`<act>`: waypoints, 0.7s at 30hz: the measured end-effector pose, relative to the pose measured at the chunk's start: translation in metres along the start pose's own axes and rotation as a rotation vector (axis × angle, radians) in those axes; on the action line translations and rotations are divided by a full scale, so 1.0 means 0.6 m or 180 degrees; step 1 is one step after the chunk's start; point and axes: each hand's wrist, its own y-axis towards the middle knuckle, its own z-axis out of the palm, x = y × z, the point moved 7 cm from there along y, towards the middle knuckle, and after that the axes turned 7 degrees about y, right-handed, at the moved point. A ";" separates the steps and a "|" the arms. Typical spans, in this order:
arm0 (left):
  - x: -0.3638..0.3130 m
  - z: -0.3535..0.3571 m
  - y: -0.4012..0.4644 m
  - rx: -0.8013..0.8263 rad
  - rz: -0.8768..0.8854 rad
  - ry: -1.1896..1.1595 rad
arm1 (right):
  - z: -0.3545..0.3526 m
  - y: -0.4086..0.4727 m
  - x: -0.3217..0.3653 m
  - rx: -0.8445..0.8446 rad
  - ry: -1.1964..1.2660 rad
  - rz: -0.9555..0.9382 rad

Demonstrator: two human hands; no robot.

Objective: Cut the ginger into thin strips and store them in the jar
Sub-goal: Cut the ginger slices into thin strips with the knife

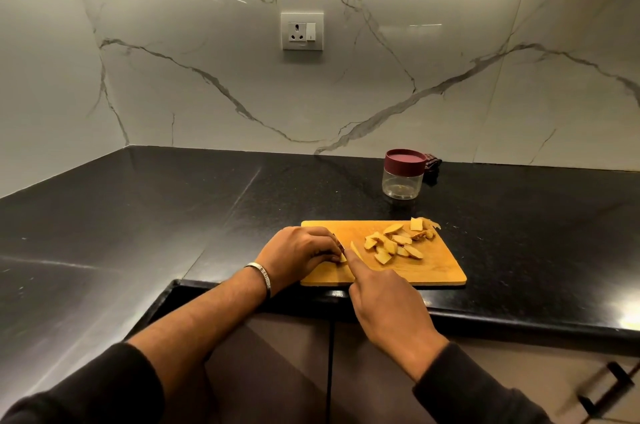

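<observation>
black polished stone makes the counter (138,216), and on its near edge lies a wooden cutting board (433,271), long axis running left to right. at the board's left end the left hand (298,254), a metal bangle (261,276) on its wrist, has its fingers curled down over a small piece of ginger (343,258), pinning it to the wood; most of that piece is hidden. just to its right the right hand (384,299) is closed round a knife whose handle is hidden in the palm, forefinger stretched along the spine of the blade (355,248), which points away from the person and meets the held piece. further right, a loose heap of ginger slices (394,243) lies on the board's far middle: pale yellow, flat, mostly oblong, some with brown skin, pointing various ways. beyond the board, well apart, stands a clear jar (403,181), upright, its maroon lid (405,162) on.
</observation>
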 end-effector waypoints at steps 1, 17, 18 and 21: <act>0.000 0.000 0.000 -0.0002 0.0002 -0.0002 | 0.001 0.002 -0.001 0.0017 0.0001 -0.0005; 0.004 0.000 0.000 0.0040 -0.0124 0.0018 | -0.004 -0.065 -0.009 0.0412 -0.0706 0.0199; 0.003 0.001 0.000 0.0050 -0.0112 0.0036 | -0.005 -0.066 -0.008 0.0395 -0.0789 0.0216; 0.006 0.001 0.001 0.0026 -0.0238 0.0029 | -0.002 -0.065 -0.009 0.0382 -0.0890 0.0237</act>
